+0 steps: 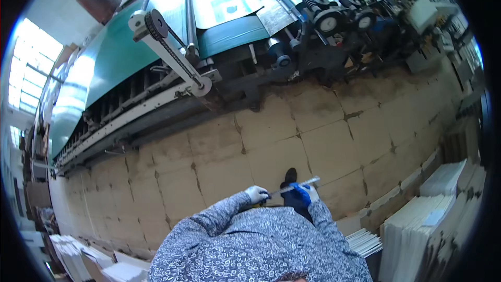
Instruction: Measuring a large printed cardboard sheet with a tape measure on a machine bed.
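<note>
Both my hands wear white gloves with blue-coated palms and are held close together in front of my body. My left hand (257, 194) is closed around one end of what looks like a tape measure (284, 189), a thin pale strip. A small dark and yellow part shows below the left fingers, too small to make out well. The strip runs up and to the right, across to my right hand (307, 193). There the blue fingers grip it, and its free end sticks out past them. My dark shoe (290, 174) shows just beyond the strip.
A long machine with a green belt (117, 68), rollers and a chain-driven arm (175, 55) spans the far side. Pale sheets (222, 2) lie on it. Stained floor tiles (271, 130) lie between it and me. Board stacks stand at right (412, 235) and lower left (70, 256).
</note>
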Tool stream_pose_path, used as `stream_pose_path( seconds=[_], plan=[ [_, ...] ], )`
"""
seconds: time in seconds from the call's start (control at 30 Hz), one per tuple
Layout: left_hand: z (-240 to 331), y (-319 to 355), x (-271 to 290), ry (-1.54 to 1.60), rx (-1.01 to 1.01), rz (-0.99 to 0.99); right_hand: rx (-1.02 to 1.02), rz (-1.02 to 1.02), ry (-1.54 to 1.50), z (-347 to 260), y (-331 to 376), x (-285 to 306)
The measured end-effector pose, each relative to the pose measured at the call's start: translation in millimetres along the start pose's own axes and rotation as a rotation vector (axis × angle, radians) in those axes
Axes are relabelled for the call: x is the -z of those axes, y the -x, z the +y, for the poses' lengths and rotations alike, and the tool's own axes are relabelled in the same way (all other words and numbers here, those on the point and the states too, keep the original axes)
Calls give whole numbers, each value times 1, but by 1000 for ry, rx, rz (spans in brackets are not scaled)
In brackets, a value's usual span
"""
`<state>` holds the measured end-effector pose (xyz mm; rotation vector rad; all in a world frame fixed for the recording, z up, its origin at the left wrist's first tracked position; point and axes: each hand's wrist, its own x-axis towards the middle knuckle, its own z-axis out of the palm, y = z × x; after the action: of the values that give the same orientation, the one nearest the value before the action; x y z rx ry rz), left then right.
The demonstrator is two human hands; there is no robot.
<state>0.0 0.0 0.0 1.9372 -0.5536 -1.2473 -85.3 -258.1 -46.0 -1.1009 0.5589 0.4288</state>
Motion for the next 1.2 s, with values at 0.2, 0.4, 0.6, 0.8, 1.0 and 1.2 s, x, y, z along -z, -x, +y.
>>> stream_pose_path(
  seconds=[0.2, 0.4, 0.6, 0.8, 1.0, 1.2],
  plan=[
    [38, -56, 126, 196, 216, 280, -181, -91, -135, -194, -135, -25],
    [-11, -115, 199, 636, 246, 532, -167, -44, -142, -326, -299, -52],
    [26, -177, 343, 1078, 228, 718, -163, -37, -225, -432, -448, -102],
    [34, -203, 426, 1162, 254, 736, -126, -30, -67, -542, -611, -146],
    [79, -209, 454, 1497, 417, 987, -115, 24, -115, -619, -766, -175],
    [104, -207, 474, 1568, 526, 1057, -244, 99, -340, -620, -854, -200]
  ],
)
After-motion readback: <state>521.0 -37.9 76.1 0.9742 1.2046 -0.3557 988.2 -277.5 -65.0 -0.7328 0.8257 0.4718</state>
